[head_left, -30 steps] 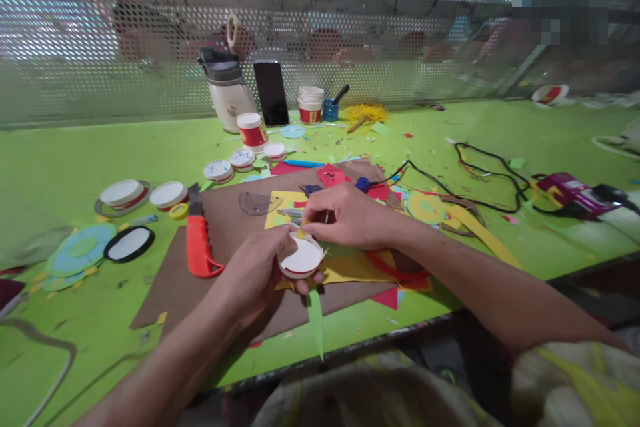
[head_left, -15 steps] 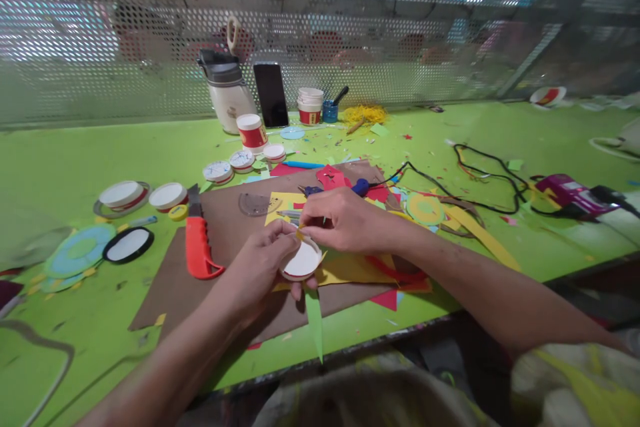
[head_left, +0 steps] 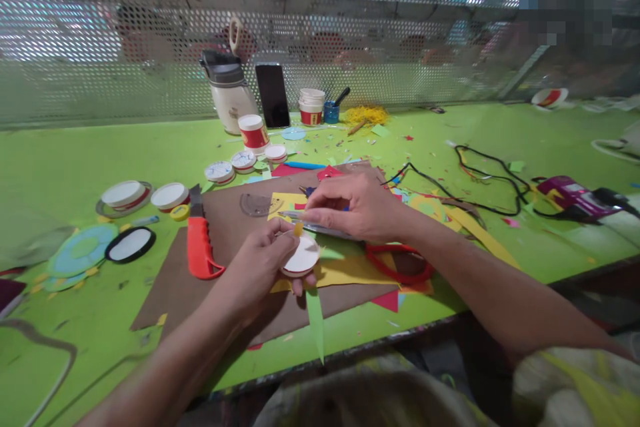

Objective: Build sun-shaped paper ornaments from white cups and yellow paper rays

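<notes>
My left hand [head_left: 270, 253] pinches a round white cup lid [head_left: 303, 257] with a red rim. A small yellow paper piece [head_left: 299, 229] stands up at the lid's far edge by my thumb. My right hand [head_left: 353, 207] is closed over the blades of a pair of scissors [head_left: 400, 265], whose red handles lie by my right wrist. Below them lie yellow paper [head_left: 345, 271] and a brown board [head_left: 225, 213]. A green paper strip [head_left: 315, 327] hangs under the lid toward the table edge.
A red-handled saw [head_left: 201, 247] and a clear protractor [head_left: 257, 204] lie on the board. Several white lids [head_left: 170, 196] stand at left. Behind are a jug [head_left: 231, 97], a phone [head_left: 273, 97] and paper cups [head_left: 311, 109]. A black cord [head_left: 440, 183] and purple device [head_left: 570, 197] lie right.
My right hand has left the yellow piece on the lid and moved slightly right, onto the scissors. The scissors' red handles show more. My left hand still holds the lid.
</notes>
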Demonstrator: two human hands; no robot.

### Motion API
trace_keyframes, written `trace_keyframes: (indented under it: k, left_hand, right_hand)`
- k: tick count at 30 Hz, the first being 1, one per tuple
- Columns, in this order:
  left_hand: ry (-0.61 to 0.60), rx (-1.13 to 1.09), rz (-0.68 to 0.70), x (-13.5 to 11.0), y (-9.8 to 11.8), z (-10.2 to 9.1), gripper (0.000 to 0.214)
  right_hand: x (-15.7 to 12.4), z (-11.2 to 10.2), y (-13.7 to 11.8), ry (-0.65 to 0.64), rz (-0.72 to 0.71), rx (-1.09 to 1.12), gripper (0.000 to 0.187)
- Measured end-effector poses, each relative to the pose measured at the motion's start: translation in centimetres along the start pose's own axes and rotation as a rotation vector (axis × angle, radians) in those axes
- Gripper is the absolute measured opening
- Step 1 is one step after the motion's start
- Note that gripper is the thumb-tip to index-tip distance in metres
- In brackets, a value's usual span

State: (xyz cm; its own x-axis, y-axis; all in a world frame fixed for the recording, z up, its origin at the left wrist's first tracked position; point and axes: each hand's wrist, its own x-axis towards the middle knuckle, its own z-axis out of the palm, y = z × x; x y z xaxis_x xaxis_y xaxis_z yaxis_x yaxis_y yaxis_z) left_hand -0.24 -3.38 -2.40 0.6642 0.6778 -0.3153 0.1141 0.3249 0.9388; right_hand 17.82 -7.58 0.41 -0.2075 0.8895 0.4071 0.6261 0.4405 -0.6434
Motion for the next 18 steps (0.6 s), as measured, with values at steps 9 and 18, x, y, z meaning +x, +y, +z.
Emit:
trace_keyframes:
  k: [9, 18]
  left_hand:
    - [-0.004, 0.088, 0.035, -0.2, 0.2, -0.1, 0.01]
    - [0.206, 0.429, 0.243, -0.7, 0.8, -0.5, 0.007]
  right_hand:
    - [-0.1, 0.5, 0.0, -0.125, -0.02, 0.024, 0.023]
    - [-0.9, -3.3, -0.3, 0.04, 0.113, -0.096, 0.018]
